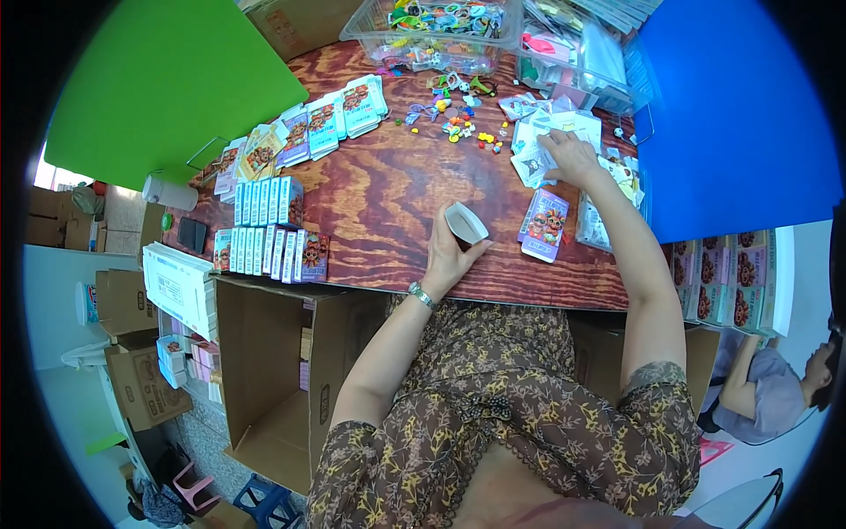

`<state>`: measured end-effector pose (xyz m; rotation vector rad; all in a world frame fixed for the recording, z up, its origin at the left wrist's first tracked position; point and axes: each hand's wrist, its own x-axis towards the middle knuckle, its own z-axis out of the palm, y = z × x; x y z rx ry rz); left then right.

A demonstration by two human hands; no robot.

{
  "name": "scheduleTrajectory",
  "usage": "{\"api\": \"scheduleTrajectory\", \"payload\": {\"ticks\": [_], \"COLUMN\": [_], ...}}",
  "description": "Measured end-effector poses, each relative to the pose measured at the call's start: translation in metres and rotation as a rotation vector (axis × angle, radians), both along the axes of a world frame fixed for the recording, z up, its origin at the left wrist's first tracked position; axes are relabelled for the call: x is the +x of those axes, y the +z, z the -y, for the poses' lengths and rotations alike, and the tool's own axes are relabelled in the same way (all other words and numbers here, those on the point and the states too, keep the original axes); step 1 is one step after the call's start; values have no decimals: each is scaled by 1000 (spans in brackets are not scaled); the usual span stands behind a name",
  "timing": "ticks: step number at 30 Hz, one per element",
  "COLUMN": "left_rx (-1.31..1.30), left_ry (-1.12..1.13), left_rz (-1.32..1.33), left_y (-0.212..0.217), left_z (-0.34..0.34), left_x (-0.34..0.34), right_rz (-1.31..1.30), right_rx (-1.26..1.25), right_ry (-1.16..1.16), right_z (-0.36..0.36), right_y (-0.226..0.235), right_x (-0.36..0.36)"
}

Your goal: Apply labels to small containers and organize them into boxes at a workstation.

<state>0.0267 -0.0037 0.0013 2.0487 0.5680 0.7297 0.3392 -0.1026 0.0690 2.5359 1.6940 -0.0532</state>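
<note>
My left hand (449, 253) is wrapped round a small carton (467, 224), whose open end faces up and shows a pale inside. My right hand (568, 157) reaches over a loose pile of white printed cards (535, 164), its fingers apart and touching the top ones. Whether a card is pinched under the fingertips cannot be made out. Below that hand, flat purple cartons (545, 227) with cartoon figures lie overlapping on the wooden table (397, 203). Beside my right wrist stands a clear tray (592, 222) of small packets.
Filled cartons (269, 255) stand in rows at the left, with flat carton stacks (322, 126) behind. Small colourful toys (458, 123) lie scattered below a clear toy bin (432, 40). Green (167, 97) and blue (740, 115) panels flank the table. Another person (767, 388) sits at the right.
</note>
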Motion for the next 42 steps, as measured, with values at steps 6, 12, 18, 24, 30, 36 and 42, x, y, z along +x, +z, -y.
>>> {"api": "scheduleTrajectory", "payload": {"ticks": [6, 12, 18, 24, 30, 36, 42], "left_rx": [-18, -53, -5, 15, -18, -5, 89], "left_ry": [-33, 2, 144, 149, 149, 180, 245], "left_rz": [-32, -14, 0, 27, 5, 23, 62], "left_y": [9, 9, 4, 8, 10, 13, 14], "left_z": [0, 3, 5, 6, 5, 7, 10], "left_x": [0, 0, -4, 1, -1, 2, 7], "right_rz": [14, 28, -16, -264, -509, -453, -528], "right_rx": [-55, -39, 17, 385, 393, 654, 740], "right_ry": [-22, -13, -148, -211, -280, -46, 203], "right_z": [3, 5, 0, 17, 18, 18, 19], "right_y": [-2, -10, 2, -20, 2, 51, 96], "right_x": [3, 12, -4, 18, 23, -24, -137]}}
